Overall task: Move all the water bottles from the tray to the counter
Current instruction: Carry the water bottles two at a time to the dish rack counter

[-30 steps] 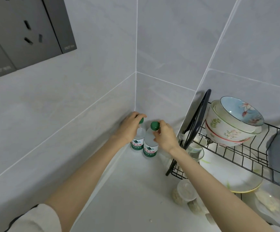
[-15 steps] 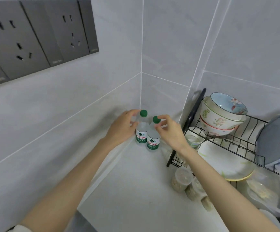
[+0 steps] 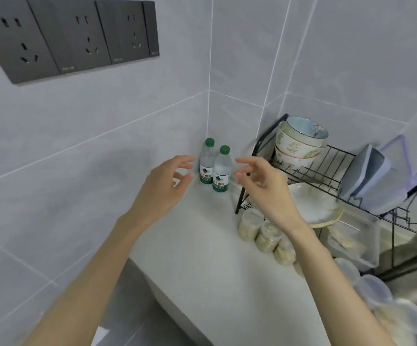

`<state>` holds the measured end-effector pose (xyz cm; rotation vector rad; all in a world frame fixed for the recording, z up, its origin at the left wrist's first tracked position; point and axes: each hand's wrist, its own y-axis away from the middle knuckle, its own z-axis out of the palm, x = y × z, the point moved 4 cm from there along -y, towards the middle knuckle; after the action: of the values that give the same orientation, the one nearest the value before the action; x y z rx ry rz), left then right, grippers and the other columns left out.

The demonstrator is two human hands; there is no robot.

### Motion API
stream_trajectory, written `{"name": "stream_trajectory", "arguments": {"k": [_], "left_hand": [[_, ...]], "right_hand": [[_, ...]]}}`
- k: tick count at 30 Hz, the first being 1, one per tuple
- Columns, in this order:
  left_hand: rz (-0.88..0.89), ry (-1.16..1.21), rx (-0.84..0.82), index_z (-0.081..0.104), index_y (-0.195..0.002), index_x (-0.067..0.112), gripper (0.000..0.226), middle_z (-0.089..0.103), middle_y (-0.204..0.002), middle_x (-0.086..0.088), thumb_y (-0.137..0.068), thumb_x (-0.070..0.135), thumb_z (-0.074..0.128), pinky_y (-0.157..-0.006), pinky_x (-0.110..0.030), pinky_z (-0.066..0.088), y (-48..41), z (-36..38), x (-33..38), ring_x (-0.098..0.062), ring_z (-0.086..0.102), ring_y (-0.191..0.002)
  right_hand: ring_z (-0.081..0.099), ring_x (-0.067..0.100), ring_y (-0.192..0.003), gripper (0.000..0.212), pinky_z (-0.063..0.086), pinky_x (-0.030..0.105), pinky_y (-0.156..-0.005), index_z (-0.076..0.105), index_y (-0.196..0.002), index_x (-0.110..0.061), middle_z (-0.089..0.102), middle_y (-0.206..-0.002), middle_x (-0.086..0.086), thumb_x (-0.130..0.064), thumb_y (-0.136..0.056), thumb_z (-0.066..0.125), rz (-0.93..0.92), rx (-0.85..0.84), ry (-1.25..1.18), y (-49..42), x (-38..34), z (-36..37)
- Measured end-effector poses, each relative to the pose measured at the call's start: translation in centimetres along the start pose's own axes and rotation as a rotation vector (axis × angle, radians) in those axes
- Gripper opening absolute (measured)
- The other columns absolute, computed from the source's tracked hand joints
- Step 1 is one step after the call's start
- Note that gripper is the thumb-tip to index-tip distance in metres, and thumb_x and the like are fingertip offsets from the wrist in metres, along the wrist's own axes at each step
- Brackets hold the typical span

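On the pale grey stone counter 2 small clear plastic water bottles with green caps stand upright in the corner of the tiled walls. The back bottle and the front bottle touch each other. I judge this corner keeps them safe from tipping and clear of the black wire dish rack. The left hand and the right hand hover on either side, near but apart. Their fingers are loosely curved, a little spread, holding nothing. No tray is visible.

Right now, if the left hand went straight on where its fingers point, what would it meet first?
Probably the left hand would meet the back water bottle first; depth is unclear.
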<state>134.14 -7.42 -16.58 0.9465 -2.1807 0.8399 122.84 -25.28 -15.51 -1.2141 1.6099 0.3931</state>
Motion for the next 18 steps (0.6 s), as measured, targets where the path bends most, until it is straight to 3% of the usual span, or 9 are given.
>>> {"name": "stream_trajectory", "arguments": {"k": [8, 13, 16, 18], "left_hand": [[0.015, 0.089, -0.093, 0.056, -0.118, 0.036, 0.031, 0.062, -0.108, 0.017, -0.092, 0.018, 0.057, -0.086, -0.028, 0.052, 7.0, 0.5, 2.6, -0.001, 0.061, -0.09], [0.081, 0.101, -0.226, 0.055, -0.126, 0.027, 0.034, 0.06, -0.112, 0.016, -0.093, 0.018, 0.056, -0.092, -0.036, 0.051, 11.3, 1.6, 4.3, -0.001, 0.06, -0.092], [0.148, 0.133, -0.322, 0.054, -0.126, 0.029, 0.034, 0.06, -0.114, 0.014, -0.093, 0.019, 0.055, -0.093, -0.035, 0.051, 14.2, 2.4, 6.5, -0.001, 0.06, -0.096], [0.19, 0.161, -0.386, 0.055, -0.126, 0.028, 0.034, 0.06, -0.114, 0.014, -0.093, 0.018, 0.055, -0.091, -0.029, 0.05, 16.1, 3.4, 8.3, 0.003, 0.059, -0.096]], "right_hand": [[0.058, -0.001, -0.073, 0.025, 0.043, 0.007, -0.067, 0.059, -0.114, -0.022, 0.066, -0.088, -0.009, -0.014, -0.091, 0.061, 0.07, 0.044, 0.062, 9.3, -0.5, -1.8], [0.057, -0.005, -0.076, 0.026, 0.044, 0.007, -0.068, 0.059, -0.114, -0.024, 0.065, -0.089, -0.013, -0.014, -0.09, 0.06, 0.14, 0.128, 0.112, 16.2, -1.6, -2.8], [0.06, 0.003, -0.079, 0.025, 0.048, 0.012, -0.071, 0.059, -0.113, -0.026, 0.066, -0.09, -0.012, -0.015, -0.09, 0.06, 0.189, 0.206, 0.134, 20.9, -2.8, -4.2], [0.059, 0.003, -0.079, 0.024, 0.046, 0.009, -0.07, 0.058, -0.111, -0.028, 0.065, -0.089, -0.013, -0.016, -0.09, 0.06, 0.22, 0.254, 0.152, 24.3, -3.7, -5.4]]}}
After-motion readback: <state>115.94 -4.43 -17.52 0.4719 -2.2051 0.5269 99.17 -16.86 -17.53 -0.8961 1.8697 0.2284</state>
